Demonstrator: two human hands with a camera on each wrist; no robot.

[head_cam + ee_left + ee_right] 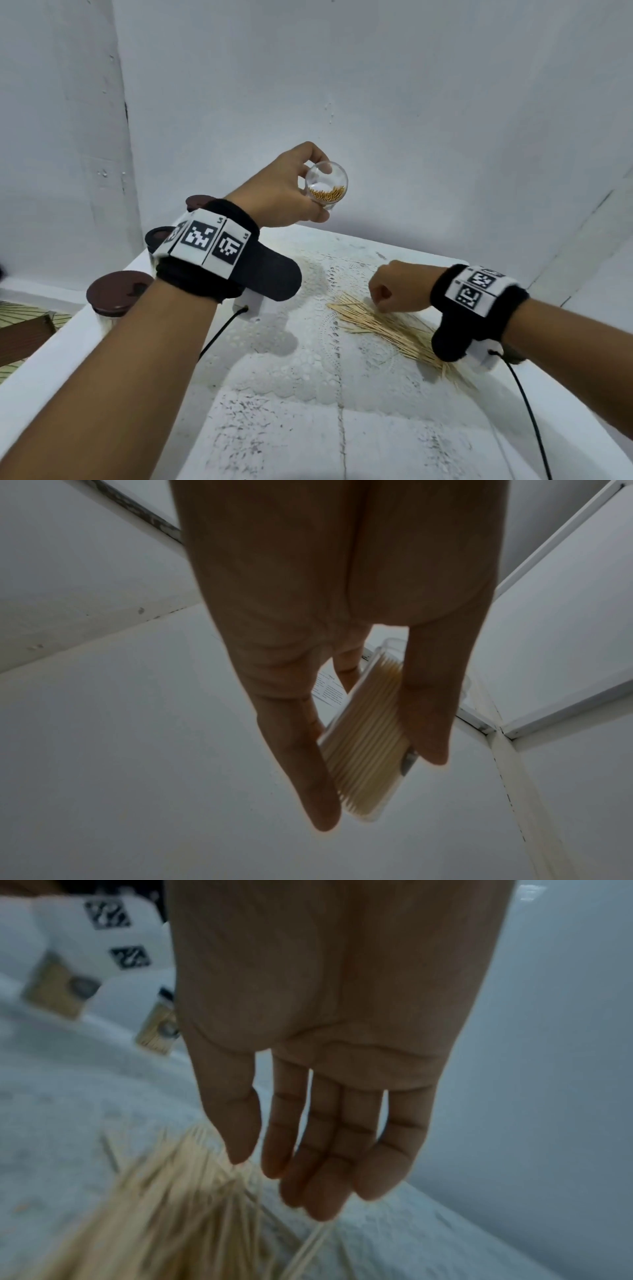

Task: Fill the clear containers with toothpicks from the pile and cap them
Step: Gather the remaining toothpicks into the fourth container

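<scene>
The left hand (291, 186) grips the clear container (326, 185) aloft at the far left, mouth tilted toward the camera, partly filled. The right hand (390, 286), fingers extended downward, touches the toothpick pile (387, 325) on the counter (308, 394). The sticks' long axis runs far-left to near-right, below and right of the container.

Both forearms are bare, with no sleeves. Each wrist carries a thick black fabric band (219, 260) wrapped with white rectangular panels (205, 240) printed with black square-pixel marker codes. On the left wrist a broad black strap tab (274, 277) with a rounded end sticks out from the band. The right wrist's band (479, 291) has the same white coded panels and a rounded black pad (452, 342) below it. A white camera block (484, 358) sits under each wrist, and a thin black cable (527, 411) runs from each block.
</scene>
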